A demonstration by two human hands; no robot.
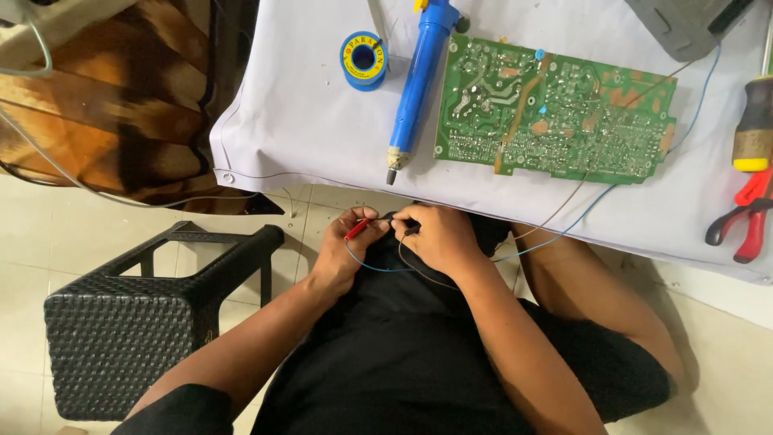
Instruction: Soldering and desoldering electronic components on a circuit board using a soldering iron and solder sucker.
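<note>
Both hands meet just below the near edge of the tabletop (306,121), over my lap. My left hand (342,246) is pinched shut on a small red-handled tool (357,229), which slants up to the right toward my other hand. My right hand (439,240) is curled closed around the ends of thin wires, a blue wire (564,232) and a brown wire (555,213); my fingers hide exactly where the tool meets them. The blue wire loops under my left hand and then runs up to the right onto the tabletop, the brown one beside it, both heading toward the green circuit board (555,113). That board lies flat on the white cover with its soldered side up, well apart from my hands. Just left of it lies a blue desoldering pump (417,80), tip pointing at me, and left of that a blue and yellow spool of solder (364,59). At the right edge lie a screwdriver with a yellow and black handle (754,129) and red-handled pliers (745,217) below it. A grey object (684,24) shows at the top right, cut off by the frame. On the tiled floor to my left stands a black woven stool (137,322), near my left forearm, with a brown patterned cloth (105,105) beyond it.
</note>
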